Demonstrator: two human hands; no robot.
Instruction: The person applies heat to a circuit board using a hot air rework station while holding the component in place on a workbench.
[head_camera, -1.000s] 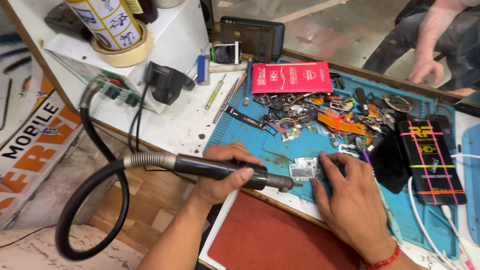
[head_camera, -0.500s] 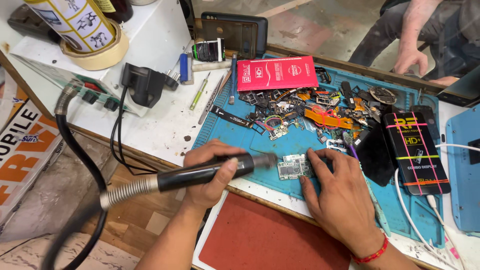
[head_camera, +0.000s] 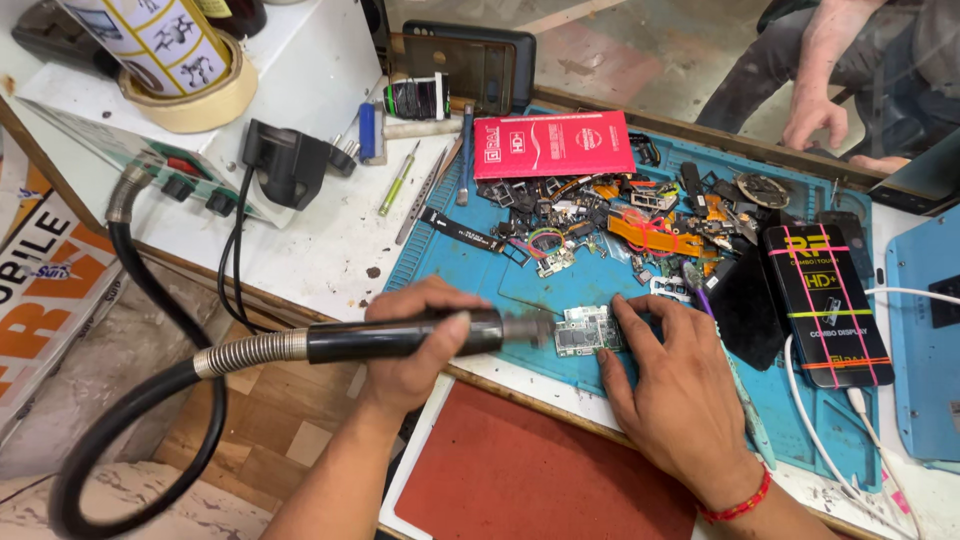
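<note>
The fingers of the left hand (head_camera: 420, 345) are wrapped tight around the black handle of a hot-air wand (head_camera: 400, 337), which is held level above the near edge of the worktop (head_camera: 320, 250). The nozzle is aimed at a small circuit board (head_camera: 587, 331); whether it touches the board cannot be told, as the tip is blurred. The board is pinned flat on the blue mat (head_camera: 560, 290) by the right hand (head_camera: 680, 395), whose fingers are spread apart and pressed down, the tips resting on the board's right edge and on the mat beside it. A red thread (head_camera: 738, 503) is worn at that wrist.

From the wand's rear a ribbed metal sleeve and a black hose (head_camera: 120, 440) are looped down below the worktop and back up to a white station (head_camera: 150, 150) at the left. Behind the board a heap of loose parts (head_camera: 620, 215) and orange flex strips is spread over the mat, with a red box (head_camera: 553, 146) at its far side. A boxed display (head_camera: 828, 300) is laid to the right, just beside a white cable (head_camera: 850, 440). A red mat (head_camera: 540, 470) is seen under the near edge. At the far right another person's hand (head_camera: 815, 120) is seen beyond the worktop.
</note>
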